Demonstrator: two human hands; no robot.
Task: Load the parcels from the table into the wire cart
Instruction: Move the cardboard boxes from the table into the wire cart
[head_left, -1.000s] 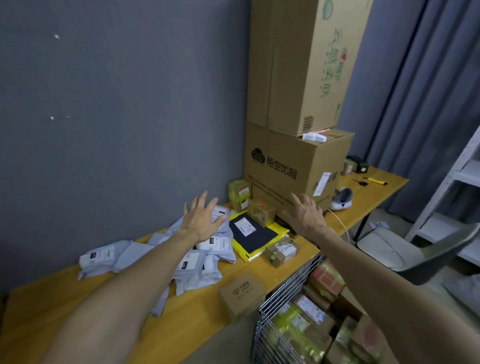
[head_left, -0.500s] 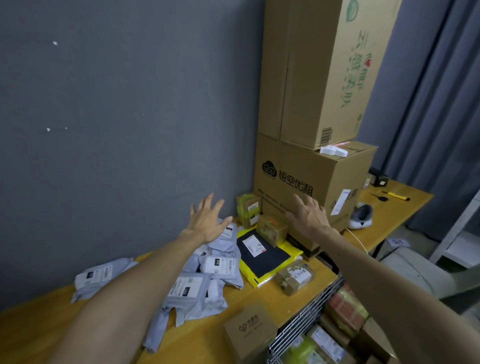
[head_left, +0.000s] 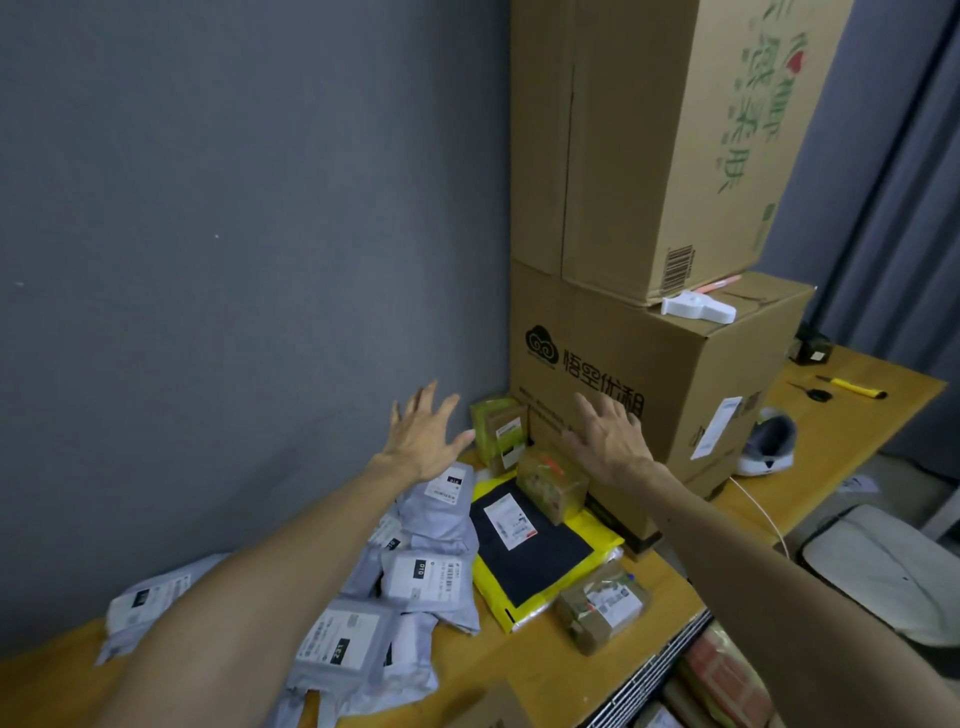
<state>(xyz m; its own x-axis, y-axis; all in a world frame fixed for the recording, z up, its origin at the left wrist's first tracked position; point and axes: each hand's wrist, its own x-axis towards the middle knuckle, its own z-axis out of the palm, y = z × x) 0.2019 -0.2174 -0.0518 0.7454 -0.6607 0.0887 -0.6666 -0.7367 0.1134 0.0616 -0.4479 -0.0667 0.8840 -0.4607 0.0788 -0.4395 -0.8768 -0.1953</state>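
Left hand (head_left: 423, 441) and right hand (head_left: 608, 441) were spread wide, nothing held
Parcels (head_left: 426, 571) were piled on the table (head_left: 519, 670) by the cart (head_left: 654, 670); cartons (head_left: 623, 322) could be toppled if the green box (head_left: 501, 431) got yanked.

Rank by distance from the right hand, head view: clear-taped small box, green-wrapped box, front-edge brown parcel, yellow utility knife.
From the right hand:
1. Clear-taped small box, just below it.
2. Green-wrapped box, to its left.
3. Brown parcel, toward the front edge of the table.
4. Yellow utility knife, far right end of the table.
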